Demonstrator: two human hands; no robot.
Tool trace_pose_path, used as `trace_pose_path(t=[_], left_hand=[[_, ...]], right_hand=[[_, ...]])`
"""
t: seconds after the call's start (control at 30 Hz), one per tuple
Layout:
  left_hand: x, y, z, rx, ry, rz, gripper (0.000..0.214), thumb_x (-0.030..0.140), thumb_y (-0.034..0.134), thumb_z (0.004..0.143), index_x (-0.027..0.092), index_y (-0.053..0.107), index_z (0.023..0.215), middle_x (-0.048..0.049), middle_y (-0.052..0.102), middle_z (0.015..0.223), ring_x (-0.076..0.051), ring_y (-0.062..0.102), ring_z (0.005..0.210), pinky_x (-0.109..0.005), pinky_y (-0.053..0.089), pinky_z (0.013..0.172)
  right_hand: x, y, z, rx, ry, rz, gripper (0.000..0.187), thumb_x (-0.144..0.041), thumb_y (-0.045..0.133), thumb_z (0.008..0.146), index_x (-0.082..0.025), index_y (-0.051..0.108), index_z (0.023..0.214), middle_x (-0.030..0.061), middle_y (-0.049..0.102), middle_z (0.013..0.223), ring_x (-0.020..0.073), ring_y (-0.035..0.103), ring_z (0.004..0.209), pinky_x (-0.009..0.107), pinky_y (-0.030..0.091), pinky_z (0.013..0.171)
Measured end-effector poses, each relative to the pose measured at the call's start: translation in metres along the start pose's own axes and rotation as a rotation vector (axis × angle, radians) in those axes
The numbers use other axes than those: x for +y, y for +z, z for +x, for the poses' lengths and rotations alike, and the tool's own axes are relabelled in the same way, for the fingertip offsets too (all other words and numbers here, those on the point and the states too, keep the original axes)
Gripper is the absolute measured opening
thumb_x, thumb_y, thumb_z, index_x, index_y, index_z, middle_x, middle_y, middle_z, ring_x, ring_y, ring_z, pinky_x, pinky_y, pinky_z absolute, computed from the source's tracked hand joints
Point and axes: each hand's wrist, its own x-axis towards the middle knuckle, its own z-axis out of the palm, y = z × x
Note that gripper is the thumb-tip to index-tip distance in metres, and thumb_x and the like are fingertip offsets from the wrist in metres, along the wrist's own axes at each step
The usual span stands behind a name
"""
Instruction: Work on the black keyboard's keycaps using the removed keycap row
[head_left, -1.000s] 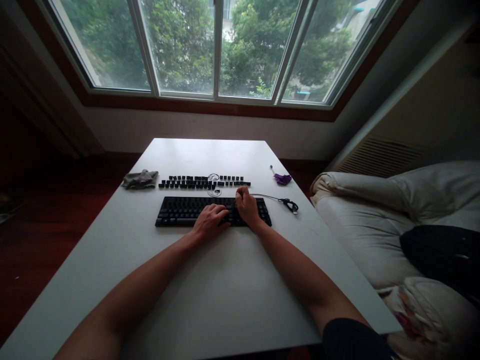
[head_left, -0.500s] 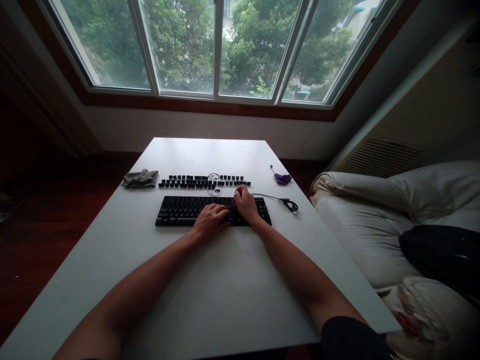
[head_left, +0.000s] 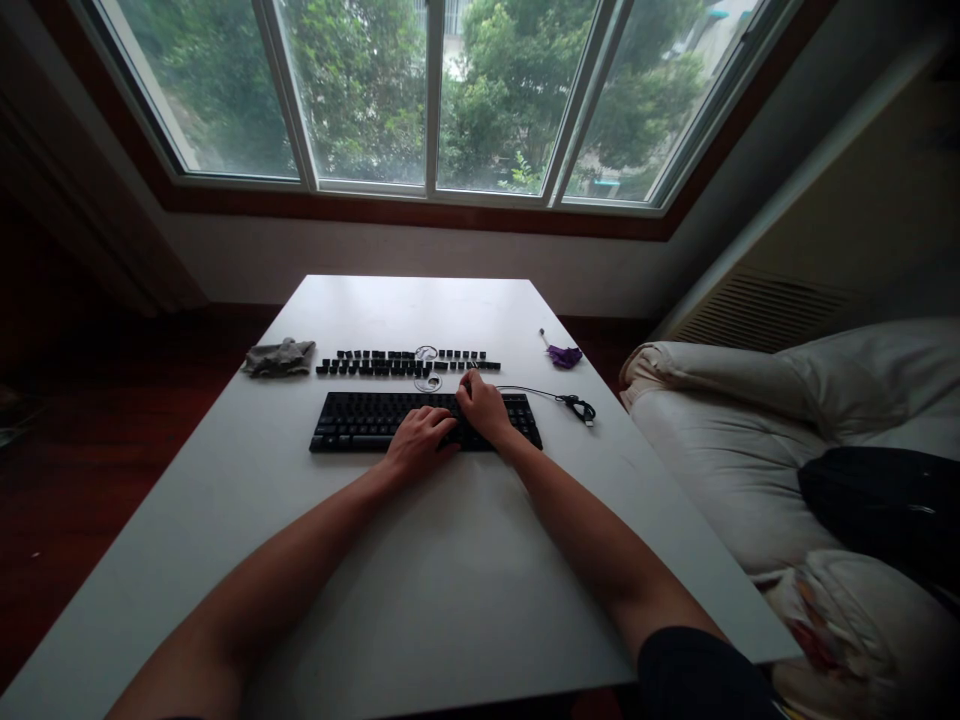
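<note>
Both forearms cross the near half of the white desk [head_left: 450, 590] to a black keyboard [head_left: 360, 421] lying long-side parallel to the near edge, about mid-desk. The left hand [head_left: 418, 442] rests palm-down on its keys right of centre, grasping nothing. The right hand [head_left: 484, 408] sits just beside it at the far edge, fingers bunched; whether they pinch anything cannot be told. Just beyond lie a wire loop [head_left: 429, 383] and rows of loose keycaps [head_left: 375, 366], with a grey cloth [head_left: 279, 358] toward the left edge.
</note>
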Motion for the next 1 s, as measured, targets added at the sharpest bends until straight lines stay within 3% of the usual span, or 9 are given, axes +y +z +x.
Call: trace_pose_path(t=[0.17, 0.4, 0.6, 0.87, 1.0], left_hand=[[0.000, 0.000, -0.001, 0.010, -0.014, -0.002, 0.038, 0.039, 0.067, 0.089, 0.025, 0.064, 0.124, -0.0086, 0.064, 0.127, -0.028, 0.055, 0.114, -0.046, 0.042, 0.099], [0.003, -0.002, -0.001, 0.031, -0.052, -0.016, 0.037, 0.040, 0.069, 0.086, 0.025, 0.065, 0.120, -0.0095, 0.066, 0.123, -0.030, 0.055, 0.114, -0.048, 0.039, 0.100], [0.003, -0.002, -0.001, 0.013, -0.048, -0.019, 0.037, 0.039, 0.069, 0.087, 0.026, 0.065, 0.121, -0.0089, 0.065, 0.124, -0.029, 0.055, 0.114, -0.046, 0.041, 0.097], [-0.001, -0.002, 0.001, 0.008, -0.030, -0.014, 0.037, 0.041, 0.067, 0.089, 0.024, 0.064, 0.122, -0.0083, 0.067, 0.123, -0.029, 0.057, 0.112, -0.046, 0.042, 0.095], [-0.001, -0.001, 0.001, 0.014, -0.044, -0.029, 0.036, 0.042, 0.068, 0.088, 0.025, 0.065, 0.120, -0.0077, 0.068, 0.121, -0.028, 0.058, 0.110, -0.045, 0.043, 0.094]], right_hand=[[-0.003, -0.002, -0.011, 0.022, -0.107, -0.056, 0.023, -0.032, 0.045, 0.096, -0.020, 0.058, 0.110, 0.0054, 0.071, 0.080, 0.0232, 0.066, 0.074, 0.028, 0.040, 0.070], [-0.016, 0.001, -0.026, 0.087, -0.064, -0.125, 0.018, -0.031, 0.047, 0.096, -0.021, 0.060, 0.105, 0.0068, 0.072, 0.080, 0.0217, 0.066, 0.071, 0.026, 0.036, 0.063], [-0.011, 0.004, -0.031, 0.132, -0.039, -0.074, 0.019, -0.033, 0.046, 0.096, -0.020, 0.060, 0.102, 0.0057, 0.071, 0.077, 0.0206, 0.064, 0.068, 0.026, 0.035, 0.062], [0.001, 0.008, -0.026, 0.219, -0.004, 0.145, 0.021, -0.034, 0.042, 0.096, -0.021, 0.058, 0.100, 0.0025, 0.066, 0.072, 0.0221, 0.066, 0.070, 0.029, 0.043, 0.071], [0.005, 0.005, -0.021, 0.298, 0.087, 0.392, 0.022, -0.037, 0.037, 0.098, -0.022, 0.052, 0.105, 0.0001, 0.065, 0.068, 0.0199, 0.066, 0.065, 0.030, 0.048, 0.072]])
